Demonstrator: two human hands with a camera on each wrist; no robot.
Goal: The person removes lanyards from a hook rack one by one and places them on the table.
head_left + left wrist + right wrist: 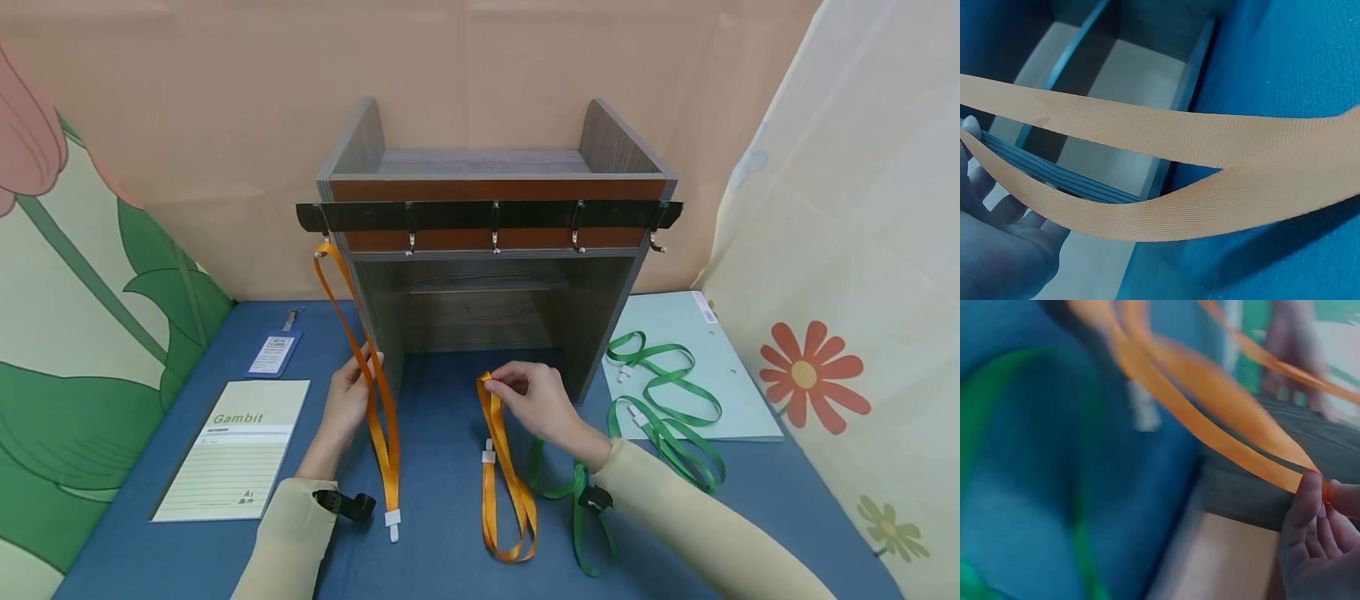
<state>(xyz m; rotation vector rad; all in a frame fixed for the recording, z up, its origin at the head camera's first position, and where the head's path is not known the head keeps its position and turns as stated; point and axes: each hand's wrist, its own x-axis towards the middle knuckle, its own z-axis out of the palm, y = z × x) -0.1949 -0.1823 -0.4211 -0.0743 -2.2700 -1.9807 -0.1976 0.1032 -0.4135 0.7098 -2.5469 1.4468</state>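
One orange lanyard (pixel 389 475) hangs from the leftmost hook of the black hook rail (pixel 453 216). My left hand (pixel 347 398) is beside its straps at the shelf's left side, fingers loosely bent behind them; in the left wrist view the strap (pixel 1116 128) crosses in front of the shelf. With thumb and fingertips, my right hand (pixel 536 400) pinches the top of a second orange lanyard (pixel 489 500), whose loop hangs down toward the table. The right wrist view shows that pinch on the orange strap (pixel 1210 434) close up.
A grey wooden shelf (pixel 498 188) stands behind the rail. Green lanyards (pixel 678 404) lie on a pale blue folder (pixel 738 408) and the blue tablecloth (pixel 442 533) at right. Left are a notepad (pixel 232 467) and a blue badge holder (pixel 274 353).
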